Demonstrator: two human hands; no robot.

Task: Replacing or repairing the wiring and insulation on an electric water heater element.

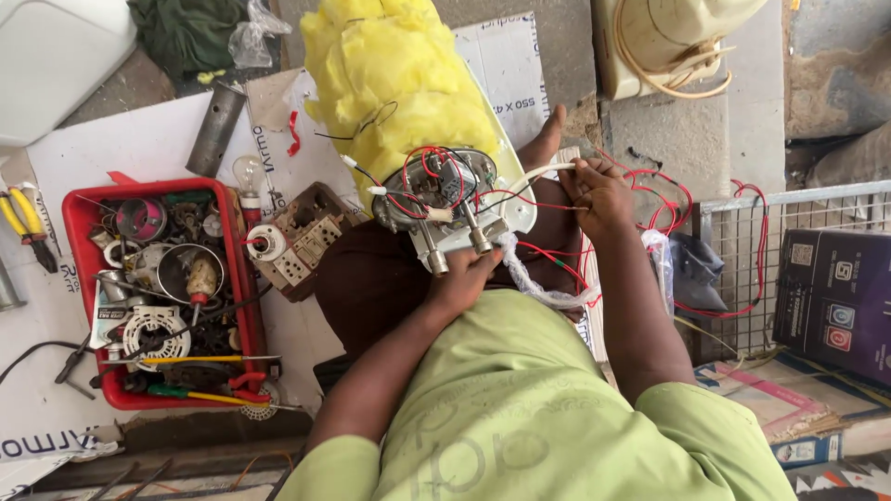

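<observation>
Hands on foam-wrapped metal heater

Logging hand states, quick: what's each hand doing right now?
Left hand: gripping the heater's metal end plate.
Right hand: pinching a white wire.

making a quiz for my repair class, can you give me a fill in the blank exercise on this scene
1. The left hand steadies the metal end plate of a tank wrapped in ____ insulation foam.
2. The right hand pinches a ____ wire.
3. The spare parts lie in a ____ plastic tray.
4. A clear light ____ lies beside that tray, just past its far right corner.

Missing words: yellow; white; red; bulb
</observation>
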